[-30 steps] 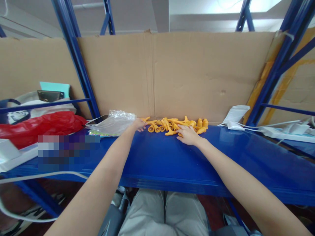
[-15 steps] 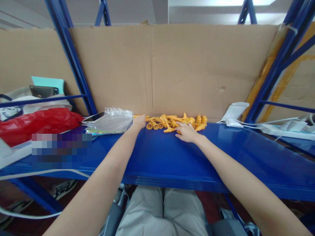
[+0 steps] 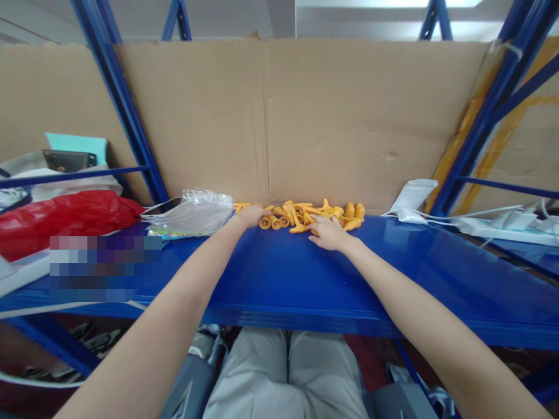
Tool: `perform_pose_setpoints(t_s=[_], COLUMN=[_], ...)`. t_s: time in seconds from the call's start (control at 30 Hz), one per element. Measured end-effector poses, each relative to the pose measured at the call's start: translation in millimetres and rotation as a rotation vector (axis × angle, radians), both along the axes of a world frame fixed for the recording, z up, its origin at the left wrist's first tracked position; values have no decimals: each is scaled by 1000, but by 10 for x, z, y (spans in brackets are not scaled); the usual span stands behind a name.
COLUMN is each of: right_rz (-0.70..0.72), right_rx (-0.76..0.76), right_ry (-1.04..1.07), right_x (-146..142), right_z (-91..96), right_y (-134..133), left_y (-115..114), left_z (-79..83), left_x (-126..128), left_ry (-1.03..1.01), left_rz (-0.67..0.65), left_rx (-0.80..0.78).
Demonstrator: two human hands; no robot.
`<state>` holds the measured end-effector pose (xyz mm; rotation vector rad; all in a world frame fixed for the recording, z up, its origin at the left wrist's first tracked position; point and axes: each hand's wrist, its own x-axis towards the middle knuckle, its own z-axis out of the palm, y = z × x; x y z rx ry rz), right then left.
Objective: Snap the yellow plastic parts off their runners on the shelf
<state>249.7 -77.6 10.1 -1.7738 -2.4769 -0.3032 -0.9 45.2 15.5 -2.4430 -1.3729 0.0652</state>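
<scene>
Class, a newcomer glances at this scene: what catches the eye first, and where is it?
A heap of small orange plastic parts lies at the back of the blue shelf, against the cardboard sheet. The left hand touches its left end, the right hand its front edge. A red bag sits far left.

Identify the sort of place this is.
Probably a warehouse or stockroom work bay: blue steel rack uprights, a blue shelf backed with cardboard sheet, and small orange plastic parts touched by the left hand and right hand.
</scene>
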Motion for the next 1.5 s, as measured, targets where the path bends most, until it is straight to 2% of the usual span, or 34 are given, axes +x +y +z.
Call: perform_pose_setpoints(t_s=[0.13,0.27,0.57,0.77,0.9,1.07,1.23,1.33,1.5], right_rz=[-8,-25,-109,-127,-133,-218,-197,-191,-222], right_rx=[24,18,56,91,141,190,219,234,154], right_ry=[-9,4,166,202,214,221,304,340,315], right_x=[-2,-1,-65,-61,-49,-46,-23,3,-15], right_z=[-2,3,50,64,104,152,171,162,150], right_y=[-8,-11,-43,-26,-17,-56,-34,14,27], left_y=[-85,-124,-117,-216,-329,-550,-820,-942,-993], left_z=[-19,-49,-81,98,250,409,514,451,183], left_x=[112,216,300,374,404,554,763,828,791], left_ry=[2,-5,-15,-73,-173,-314,-441,-529,-566], left_rz=[-96,-133,-243,-120,-43,83,95,96,79], left_rx=[57,70,163,124,179,250,256,202,147])
